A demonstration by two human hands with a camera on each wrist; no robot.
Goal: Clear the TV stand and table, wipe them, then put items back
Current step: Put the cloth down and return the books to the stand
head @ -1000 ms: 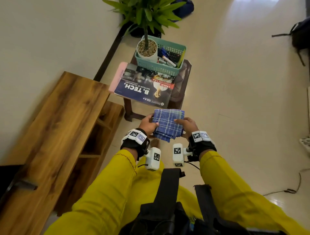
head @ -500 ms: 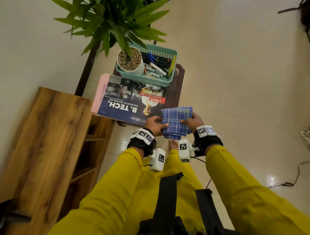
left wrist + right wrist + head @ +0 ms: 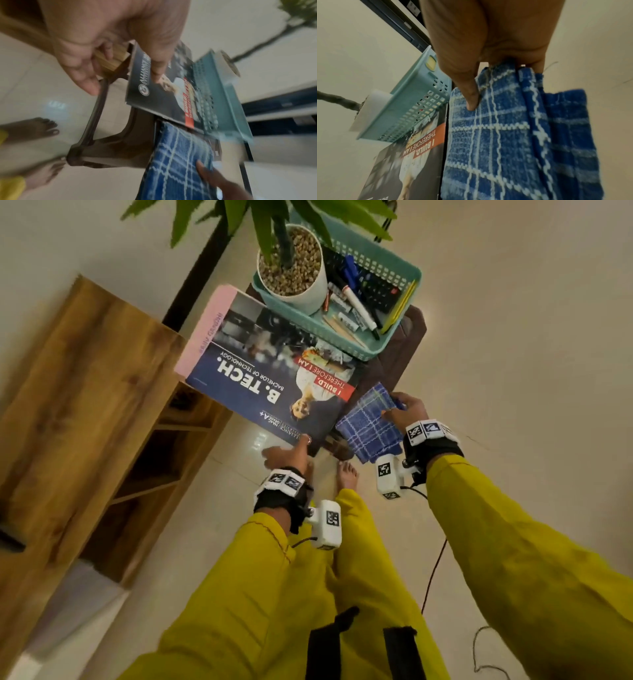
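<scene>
A small brown table (image 3: 409, 337) carries a teal basket (image 3: 404, 299) and a magazine (image 3: 274, 381).

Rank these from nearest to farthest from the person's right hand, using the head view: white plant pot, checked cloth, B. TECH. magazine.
1. checked cloth: pinched in the right hand itself.
2. B. TECH. magazine: just left of the cloth, on the small table.
3. white plant pot: farthest, in the teal basket's left end.
</scene>
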